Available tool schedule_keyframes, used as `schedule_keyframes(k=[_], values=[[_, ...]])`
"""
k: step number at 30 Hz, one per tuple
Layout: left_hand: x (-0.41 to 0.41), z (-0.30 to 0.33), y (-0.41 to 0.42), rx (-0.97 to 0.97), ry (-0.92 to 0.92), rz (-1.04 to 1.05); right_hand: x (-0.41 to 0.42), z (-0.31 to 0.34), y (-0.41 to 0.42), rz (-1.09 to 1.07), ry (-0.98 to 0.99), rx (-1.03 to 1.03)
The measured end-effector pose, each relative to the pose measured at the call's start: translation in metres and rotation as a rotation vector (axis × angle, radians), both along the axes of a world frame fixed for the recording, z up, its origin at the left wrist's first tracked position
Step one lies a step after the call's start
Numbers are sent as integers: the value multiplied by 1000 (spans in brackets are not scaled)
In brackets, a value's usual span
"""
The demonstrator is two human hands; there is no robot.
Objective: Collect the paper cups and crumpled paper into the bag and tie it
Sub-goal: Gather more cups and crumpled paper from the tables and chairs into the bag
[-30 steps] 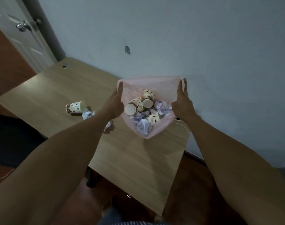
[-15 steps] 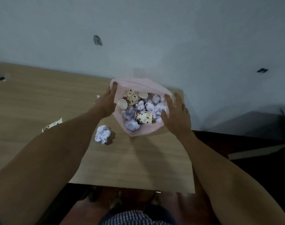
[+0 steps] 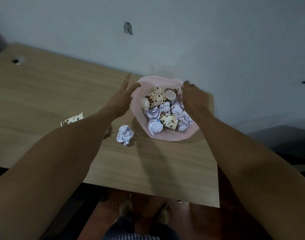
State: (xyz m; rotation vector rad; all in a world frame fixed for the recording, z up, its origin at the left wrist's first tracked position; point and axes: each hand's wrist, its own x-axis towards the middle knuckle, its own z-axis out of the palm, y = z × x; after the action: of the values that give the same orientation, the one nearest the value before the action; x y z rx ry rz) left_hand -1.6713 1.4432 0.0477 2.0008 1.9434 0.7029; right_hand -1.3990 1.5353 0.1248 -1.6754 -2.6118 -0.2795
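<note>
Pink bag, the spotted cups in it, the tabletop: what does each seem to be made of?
Pink bag: thin plastic film by its look, soft and matte, its rim sagging in folds.
Spotted cups: paper, printed with brown dots on cream, plain pale inside.
Tabletop: wood-grain surface, light and smooth; laminate or real wood cannot be told.

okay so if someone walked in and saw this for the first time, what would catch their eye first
Probably the pink bag open at the table's far right, by the wall, full of spotted paper cups and crumpled paper. The left hand is spread open beside it and the right hand reaches over its rim. One crumpled paper ball and one spotted cup lie on the table to the left.
</note>
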Motion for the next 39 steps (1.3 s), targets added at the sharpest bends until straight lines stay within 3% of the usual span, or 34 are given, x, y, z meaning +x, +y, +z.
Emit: schedule_keyframes(k=[3, 5, 9, 12, 15, 25, 32, 36, 39], values=[[4, -9, -29, 39, -99, 86, -5, 13, 8, -10, 55, 23], [9, -18, -54, -86, -104, 192, -9, 19, 11, 3, 87, 5], [24, -43, -92, -405, 40, 192, -18, 18, 13, -14, 164, -18], [37, -60, -104, -494, 127, 136, -19, 13, 15, 1, 191, -32], [46, -64, -108, -422, 134, 159, -17, 10, 20, -5, 244, -57], [71, 0, -36, -123, -145, 93, -14, 22, 35, -18, 417, -163], [131, -8, 37, -209, -358, 4, -7, 28, 41, 23, 444, -141], [119, -10, 11, -19, -209, 139, -5, 26, 43, 54, 472, -140], [87, -10, -13, 66, -196, 393, -11, 22, 44, 34, 496, -133]])
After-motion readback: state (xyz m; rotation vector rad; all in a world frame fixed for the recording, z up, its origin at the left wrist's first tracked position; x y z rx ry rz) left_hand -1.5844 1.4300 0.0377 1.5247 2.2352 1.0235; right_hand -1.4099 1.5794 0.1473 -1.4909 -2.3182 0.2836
